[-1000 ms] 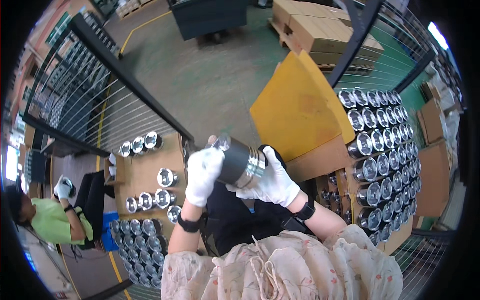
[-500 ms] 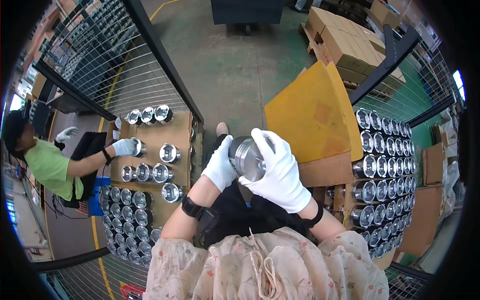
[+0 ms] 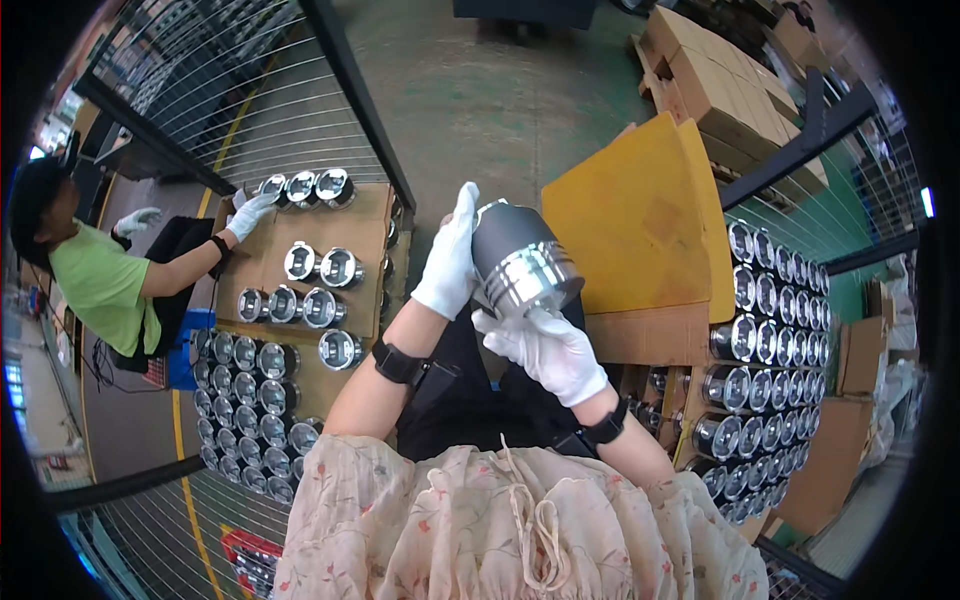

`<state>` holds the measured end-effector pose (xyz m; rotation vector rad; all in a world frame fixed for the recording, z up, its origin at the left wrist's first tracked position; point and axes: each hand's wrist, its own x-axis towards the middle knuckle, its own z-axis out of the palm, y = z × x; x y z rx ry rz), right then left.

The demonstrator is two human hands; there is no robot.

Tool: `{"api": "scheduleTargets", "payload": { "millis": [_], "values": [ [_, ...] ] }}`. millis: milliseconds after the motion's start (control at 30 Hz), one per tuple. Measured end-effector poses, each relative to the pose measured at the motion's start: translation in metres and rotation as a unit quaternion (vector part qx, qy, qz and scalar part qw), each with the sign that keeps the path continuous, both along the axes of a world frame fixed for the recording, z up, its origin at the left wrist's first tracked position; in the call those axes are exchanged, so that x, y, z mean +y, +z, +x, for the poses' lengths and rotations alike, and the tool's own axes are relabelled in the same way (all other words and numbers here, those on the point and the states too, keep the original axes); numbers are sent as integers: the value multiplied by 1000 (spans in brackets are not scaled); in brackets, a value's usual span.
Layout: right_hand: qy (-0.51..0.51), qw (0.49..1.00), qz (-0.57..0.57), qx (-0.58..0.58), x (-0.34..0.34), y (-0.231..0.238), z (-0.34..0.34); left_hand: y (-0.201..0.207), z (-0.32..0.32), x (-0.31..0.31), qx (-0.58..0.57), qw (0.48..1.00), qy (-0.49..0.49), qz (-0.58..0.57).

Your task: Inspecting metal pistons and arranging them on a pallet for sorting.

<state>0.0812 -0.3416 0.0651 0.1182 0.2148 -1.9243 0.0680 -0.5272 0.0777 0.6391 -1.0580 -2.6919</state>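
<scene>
Before my chest hangs a piston [image 3: 524,262], with a dark grey skirt and a shiny grooved ring end tilted down to the right. My left hand [image 3: 452,250], in a white glove, presses along its left side with the fingers pointing up. Under the shiny end is my right hand [image 3: 548,350], also gloved, its fingertips touching the piston from below. The far side of the piston and part of my left fingers are hidden. On the cardboard-covered table to the left stand several more pistons [image 3: 340,267], some grouped in rows.
At right, many pistons [image 3: 735,387] stand in rows beside a yellow panel [image 3: 640,215]. A co-worker in a green shirt [image 3: 100,290] sits at the left, one gloved hand [image 3: 250,215] at the table. Wire mesh fencing [image 3: 270,110] and stacked cartons [image 3: 715,85] stand farther off.
The piston has turned from its end facing me to skirt up, grooved end down. My right hand has moved from its upper right to beneath it. The co-worker's hand has moved farther back.
</scene>
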Motion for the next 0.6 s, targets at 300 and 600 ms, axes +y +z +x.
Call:
{"api": "scheduleTargets", "payload": {
  "millis": [300,600],
  "values": [
    [-94,985,13,142,-2,-27,-23,-10,33,11,62,945,-7,-320],
    [-192,496,435,727,-3,34,-18,-19,69,24,79,986,-64,135]
  ]
}}
